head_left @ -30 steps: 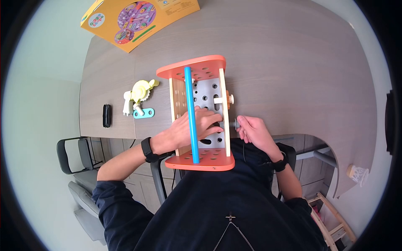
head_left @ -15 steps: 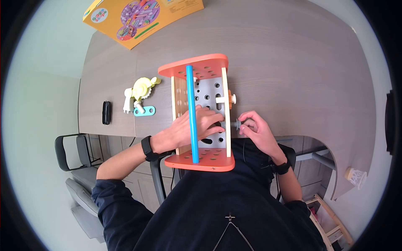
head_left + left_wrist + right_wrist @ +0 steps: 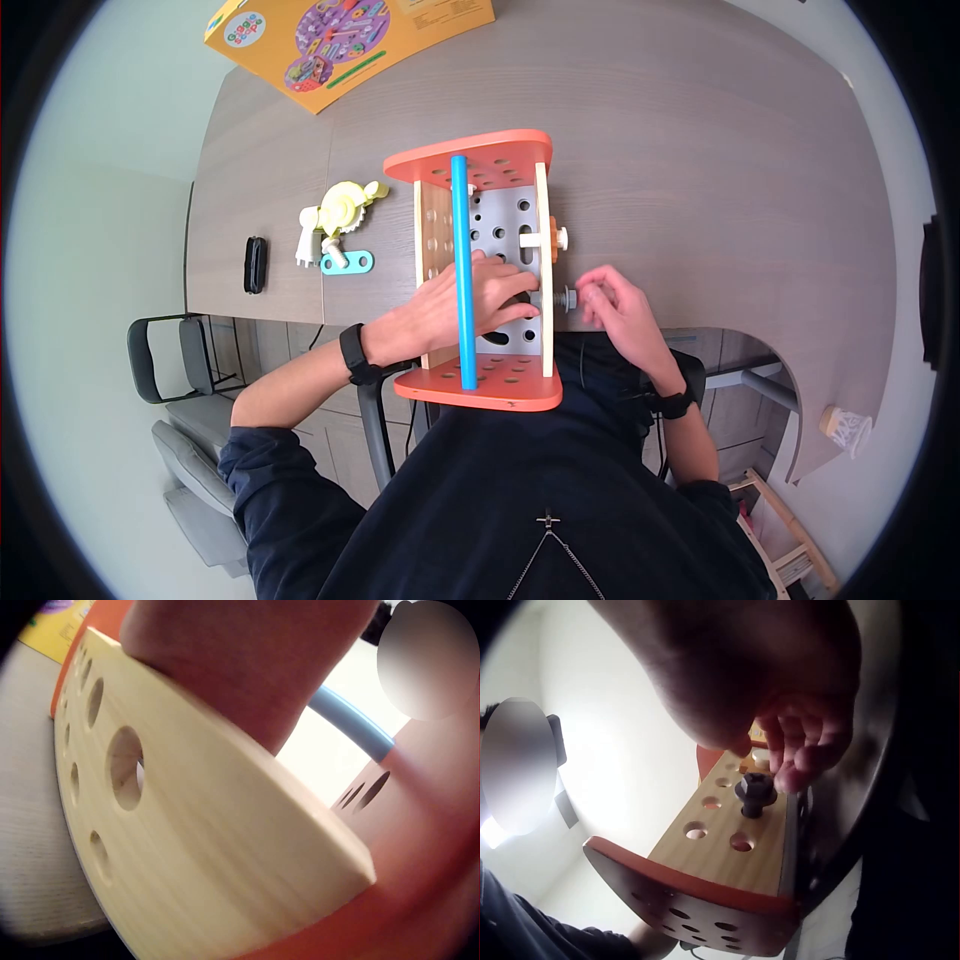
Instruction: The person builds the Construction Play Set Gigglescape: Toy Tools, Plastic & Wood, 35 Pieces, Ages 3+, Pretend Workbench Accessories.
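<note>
A toy toolbox [image 3: 544, 200] with wooden sides, orange ends and a blue handle bar [image 3: 464, 270] stands before me. A grey toy bolt [image 3: 755, 787] passes through a hole in its right side, head outward with a gap between head and wood. My left hand [image 3: 485, 295] reaches under the bar into the box, thumb and forefinger on either side of the bolt's inner end; whatever else it holds is hidden. Outside, my right hand [image 3: 620, 310] hovers by the bolt head with loosely bent fingers, a fingertip right beside the head in the right wrist view.
Left of the toolbox lie a pale yellow toy piece [image 3: 343, 207] with a toothed wheel, a teal strip [image 3: 355, 262] with holes, and a black case [image 3: 255, 265]. A yellow carton [image 3: 420, 25] stands at the back. An orange piece [image 3: 555, 238] is fixed on the toolbox's right side.
My right hand has come off the bolt head and moved slightly outward, its fingers loosening. The left hand keeps its place inside the toolbox. The whole view has shifted a little.
</note>
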Motion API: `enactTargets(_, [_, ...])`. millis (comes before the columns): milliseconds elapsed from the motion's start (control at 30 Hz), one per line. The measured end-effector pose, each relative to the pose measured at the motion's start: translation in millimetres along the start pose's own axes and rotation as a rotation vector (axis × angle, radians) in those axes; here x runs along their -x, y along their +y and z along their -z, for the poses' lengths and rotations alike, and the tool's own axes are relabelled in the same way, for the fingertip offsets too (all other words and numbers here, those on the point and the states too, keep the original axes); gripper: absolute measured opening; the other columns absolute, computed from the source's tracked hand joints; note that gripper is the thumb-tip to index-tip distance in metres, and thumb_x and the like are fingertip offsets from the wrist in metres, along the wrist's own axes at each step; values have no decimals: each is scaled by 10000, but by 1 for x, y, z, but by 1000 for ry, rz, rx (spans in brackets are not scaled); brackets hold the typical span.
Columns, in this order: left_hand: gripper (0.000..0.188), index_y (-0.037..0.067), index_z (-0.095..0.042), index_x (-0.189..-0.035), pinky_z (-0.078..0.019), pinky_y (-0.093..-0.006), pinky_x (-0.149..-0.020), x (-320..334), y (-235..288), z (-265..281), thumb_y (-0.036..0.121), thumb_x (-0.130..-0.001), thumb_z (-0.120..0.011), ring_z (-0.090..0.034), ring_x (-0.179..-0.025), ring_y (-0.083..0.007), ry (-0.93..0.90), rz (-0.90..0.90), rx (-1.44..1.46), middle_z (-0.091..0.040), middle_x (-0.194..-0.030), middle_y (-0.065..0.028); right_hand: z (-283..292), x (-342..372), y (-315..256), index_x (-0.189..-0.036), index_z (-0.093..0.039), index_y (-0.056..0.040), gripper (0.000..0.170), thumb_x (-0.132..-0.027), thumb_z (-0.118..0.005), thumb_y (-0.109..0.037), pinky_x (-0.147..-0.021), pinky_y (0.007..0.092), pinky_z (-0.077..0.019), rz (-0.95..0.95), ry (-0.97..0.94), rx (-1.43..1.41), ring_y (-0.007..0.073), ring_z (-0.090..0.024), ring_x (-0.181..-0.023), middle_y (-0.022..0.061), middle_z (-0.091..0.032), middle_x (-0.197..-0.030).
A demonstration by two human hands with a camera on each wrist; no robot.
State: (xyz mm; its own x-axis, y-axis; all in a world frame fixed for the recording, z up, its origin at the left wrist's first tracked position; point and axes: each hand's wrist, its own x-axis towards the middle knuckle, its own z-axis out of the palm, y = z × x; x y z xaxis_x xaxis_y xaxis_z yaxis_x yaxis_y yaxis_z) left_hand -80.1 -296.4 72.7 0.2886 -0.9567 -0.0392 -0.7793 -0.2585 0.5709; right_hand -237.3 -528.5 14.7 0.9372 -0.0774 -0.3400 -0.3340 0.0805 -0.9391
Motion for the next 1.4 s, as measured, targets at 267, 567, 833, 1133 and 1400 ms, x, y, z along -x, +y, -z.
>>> enactTargets(267, [340, 70, -690, -1153, -489, -415, -887, 0, 1, 2, 391, -1040, -688, -694, -898, -313, -13, 9, -10, -708, -935, -99, -1, 3, 6, -1282, -586, -10, 222, -1076, -649, -61, -755, 257, -541, 76, -118, -179, 68, -644, -847, 36, -648, -1032])
enactTargets(567, [335, 66, -686, -1138, -490, -419, -878, 0, 0, 2, 386, -1038, -693, -693, -887, -319, -2, 3, -4, -709, -926, -98, 2, -9, 8, -1123, -641, -9, 182, -1125, -583, -182, -669, 267, -507, -96, -88, 145, 77, -608, -725, -3, -631, -816])
enactTargets(833, [340, 69, -690, -1143, -487, -413, -881, 0, 1, 2, 391, -1035, -695, -694, -887, -315, -9, 7, 4, -712, -924, -96, -14, -2, 11, -1265, -536, -29, 262, -1036, -653, 25, -777, 239, -497, 190, -60, -208, 71, -609, -813, -27, -605, -922])
enactTargets(1133, [336, 67, -688, -1149, -491, -416, -892, 0, -1, -1, 383, -1036, -698, -692, -889, -316, 13, -8, -3, -715, -924, -96, -2, -15, 16, -1129, -613, 6, 124, -1104, -609, -115, -636, 269, -468, -103, -121, 99, 70, -580, -726, 28, -651, -927])
enactTargets(1400, [338, 63, -695, -1161, -495, -422, -901, 1, 0, 0, 374, -1031, -713, -692, -875, -327, 5, 11, 9, -727, -937, -107, -21, -1, 10, -1184, -607, 3, 148, -1084, -630, -103, -680, 296, -502, 311, 90, -2, 96, -596, -779, 32, -658, -969])
